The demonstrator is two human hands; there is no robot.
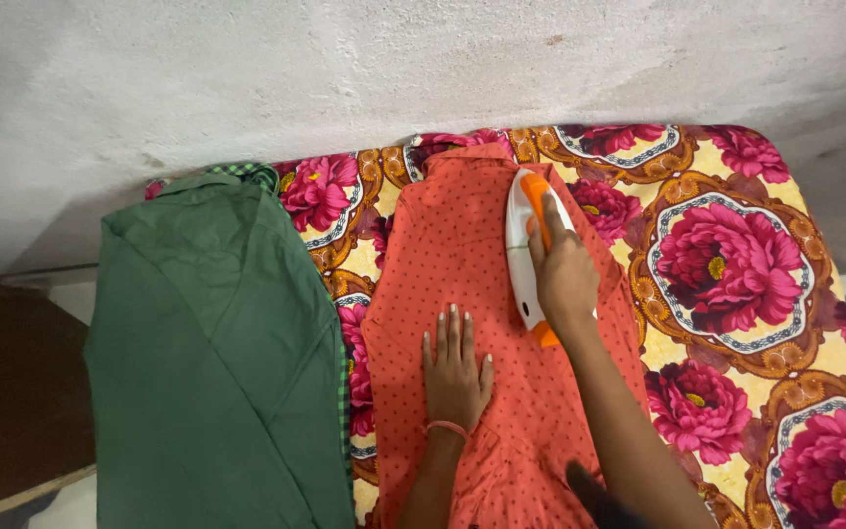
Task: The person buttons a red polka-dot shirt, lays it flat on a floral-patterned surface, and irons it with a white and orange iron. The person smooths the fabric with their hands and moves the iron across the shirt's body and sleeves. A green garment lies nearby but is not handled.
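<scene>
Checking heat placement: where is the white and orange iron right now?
In the head view, the white and orange iron sits right of centre on the orange dotted garment, gripped by the right hand, near the collar.

Soft even light; slightly blurry

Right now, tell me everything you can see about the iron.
The iron is white with an orange handle and an orange rear end, and looks plastic-bodied. It lies soleplate down on the orange-red dotted garment, nose pointing toward the wall and the collar. The right hand wraps its handle, index finger stretched along the top. The left hand lies flat on the cloth beside it, not touching it. No cord is visible.
</scene>
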